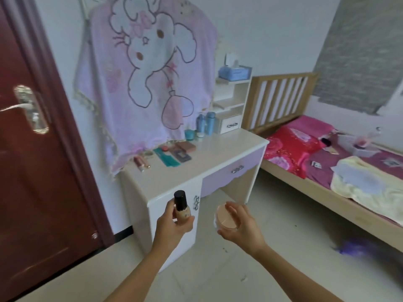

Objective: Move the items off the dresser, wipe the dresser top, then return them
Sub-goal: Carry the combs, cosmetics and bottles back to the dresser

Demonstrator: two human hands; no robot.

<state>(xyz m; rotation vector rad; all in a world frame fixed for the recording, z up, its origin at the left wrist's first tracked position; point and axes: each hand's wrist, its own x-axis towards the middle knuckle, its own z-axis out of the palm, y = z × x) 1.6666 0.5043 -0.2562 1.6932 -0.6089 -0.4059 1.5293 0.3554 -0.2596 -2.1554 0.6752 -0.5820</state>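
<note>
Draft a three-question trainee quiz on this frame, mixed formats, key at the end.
1. Multiple choice: what does the left hand hold?
A. a foundation bottle with a black cap
B. a spray can
C. a wiping cloth
2. True or false: the right hand has its fingers round a round powder jar.
3. Short answer: what stands on top of the shelf unit at the back right of the dresser?

Key
1. A
2. True
3. A blue tissue box
</note>
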